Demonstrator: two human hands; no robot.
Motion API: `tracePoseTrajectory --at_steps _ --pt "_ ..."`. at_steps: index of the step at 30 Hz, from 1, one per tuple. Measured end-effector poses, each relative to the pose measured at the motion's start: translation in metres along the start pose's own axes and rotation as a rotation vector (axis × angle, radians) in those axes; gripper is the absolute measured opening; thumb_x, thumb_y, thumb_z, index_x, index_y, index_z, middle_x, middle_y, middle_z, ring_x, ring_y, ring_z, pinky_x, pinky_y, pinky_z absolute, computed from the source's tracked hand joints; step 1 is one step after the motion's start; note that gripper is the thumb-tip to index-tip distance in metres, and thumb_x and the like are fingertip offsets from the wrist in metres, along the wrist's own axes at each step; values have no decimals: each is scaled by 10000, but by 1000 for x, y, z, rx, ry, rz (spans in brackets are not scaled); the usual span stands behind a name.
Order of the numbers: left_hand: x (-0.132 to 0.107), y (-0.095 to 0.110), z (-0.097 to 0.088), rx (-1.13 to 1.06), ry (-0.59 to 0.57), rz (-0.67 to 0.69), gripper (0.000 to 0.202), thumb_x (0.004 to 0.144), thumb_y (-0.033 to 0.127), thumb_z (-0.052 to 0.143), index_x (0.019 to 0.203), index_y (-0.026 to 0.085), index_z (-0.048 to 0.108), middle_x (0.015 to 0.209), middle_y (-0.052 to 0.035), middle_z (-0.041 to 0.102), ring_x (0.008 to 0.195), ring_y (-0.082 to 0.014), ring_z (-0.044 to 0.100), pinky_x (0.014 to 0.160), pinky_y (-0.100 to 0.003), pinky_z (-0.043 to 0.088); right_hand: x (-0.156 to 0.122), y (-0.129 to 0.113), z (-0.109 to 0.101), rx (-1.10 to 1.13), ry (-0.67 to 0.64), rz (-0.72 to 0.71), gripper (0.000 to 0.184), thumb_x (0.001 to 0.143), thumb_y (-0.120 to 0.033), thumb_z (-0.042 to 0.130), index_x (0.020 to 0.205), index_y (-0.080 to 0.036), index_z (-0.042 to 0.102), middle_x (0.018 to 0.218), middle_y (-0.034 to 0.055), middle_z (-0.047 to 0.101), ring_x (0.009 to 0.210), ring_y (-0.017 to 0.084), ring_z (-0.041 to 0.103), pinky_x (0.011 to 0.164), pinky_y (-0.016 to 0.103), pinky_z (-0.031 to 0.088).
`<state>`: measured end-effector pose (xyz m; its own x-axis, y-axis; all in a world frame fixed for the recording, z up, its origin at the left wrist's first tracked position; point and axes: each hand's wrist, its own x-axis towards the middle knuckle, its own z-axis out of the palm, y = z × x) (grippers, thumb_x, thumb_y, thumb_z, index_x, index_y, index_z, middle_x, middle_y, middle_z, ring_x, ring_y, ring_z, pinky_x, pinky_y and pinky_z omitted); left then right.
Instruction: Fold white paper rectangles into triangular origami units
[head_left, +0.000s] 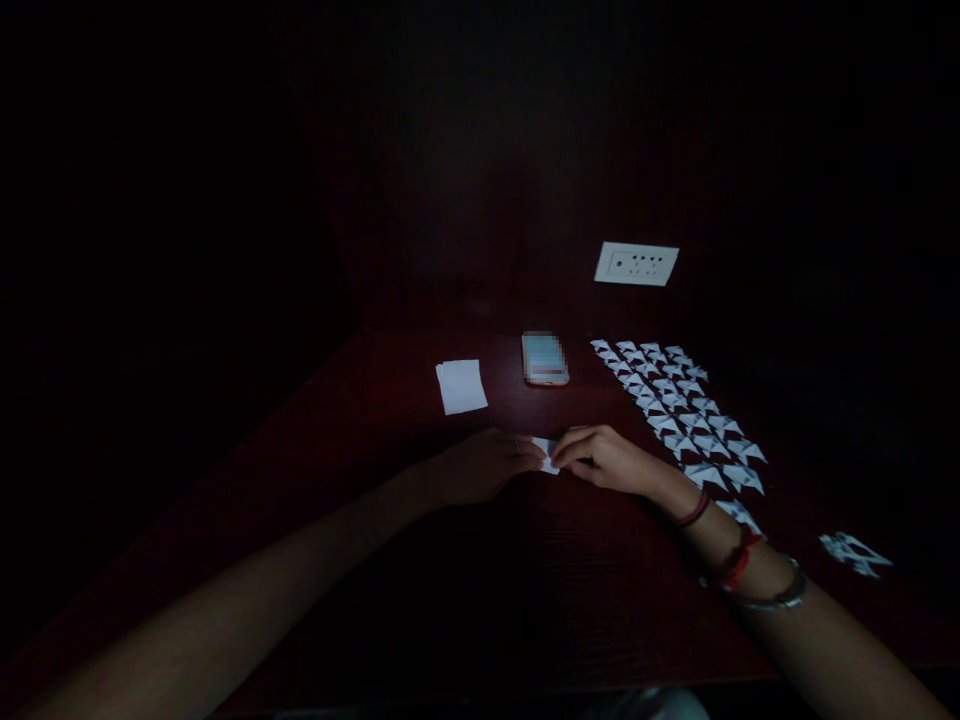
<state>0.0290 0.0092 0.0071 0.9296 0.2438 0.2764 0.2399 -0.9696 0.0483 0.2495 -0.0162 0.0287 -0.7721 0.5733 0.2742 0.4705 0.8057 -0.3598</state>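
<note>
A small folded piece of white paper lies between my two hands on the dark red table. My left hand has its fingertips closed on the paper's left side, and a ring shows on one finger. From the right, my right hand pinches the paper's other side with thumb and fingers. The fingers hide part of the paper, so its exact shape is unclear. Just beyond my left hand lies a short stack of white paper sheets.
A phone with a lit screen lies beyond my hands. Rows of folded white paper pieces run along the right. Loose paper scraps lie at far right. A white socket plate is on the back wall. The surroundings are dark.
</note>
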Motion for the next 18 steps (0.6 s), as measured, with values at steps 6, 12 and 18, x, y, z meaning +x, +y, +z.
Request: tracePoseTrajectory --at_steps 6,12,18 --pt "1 1 -1 26 -26 4 328 818 84 408 1130 184 432 1163 -51 484 1124 -189 377 871 -328 337 -2 0 -1 33 24 74 237 750 -99 457 900 -176 623 875 31 613 790 120 564 749 249 434" --pt "3 0 1 33 -14 8 303 832 111 410 1124 184 436 1151 -49 491 1114 -189 387 873 -333 346 -1 0 -1 -20 12 89 245 772 -130 453 945 -185 617 875 36 590 772 117 548 713 237 427" --pt "4 3 -3 44 -4 6 302 831 104 405 1122 175 437 1140 -54 496 1105 -184 393 868 -328 354 0 -4 -2 -104 -39 85 257 773 -130 446 956 -190 615 876 33 582 781 121 540 727 240 418"
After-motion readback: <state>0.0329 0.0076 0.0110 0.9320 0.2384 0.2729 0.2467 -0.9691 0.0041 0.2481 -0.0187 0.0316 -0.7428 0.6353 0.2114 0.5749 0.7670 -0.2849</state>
